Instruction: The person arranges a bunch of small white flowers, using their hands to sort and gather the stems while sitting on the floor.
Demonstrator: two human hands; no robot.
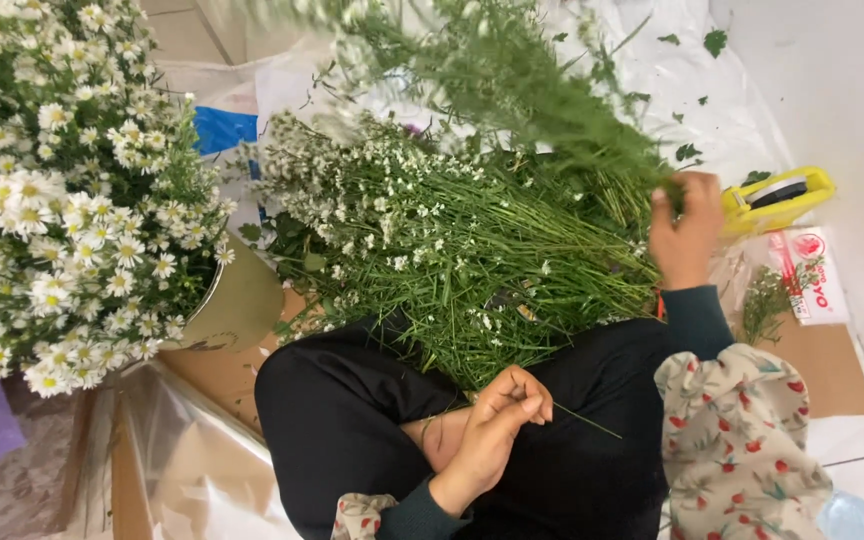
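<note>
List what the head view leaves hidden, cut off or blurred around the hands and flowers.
- Raised bunch in right hand: motion-blurred, top cut off.
- Left hand: pinches a thin stem; fingertips curled out of sight.
- Bucket: mostly hidden by daisies.
- Yellow tool: kind unclear.

White-petalled, yellow-centred daisies point(62, 190) at left in an olive-tan bucket point(237, 305). Green stems with tiny white blooms point(452, 240) at centre. Yellow case point(777, 200) at right. Cream sleeve point(737, 440) patterned with red cherries; black trousers point(352, 420).
</note>
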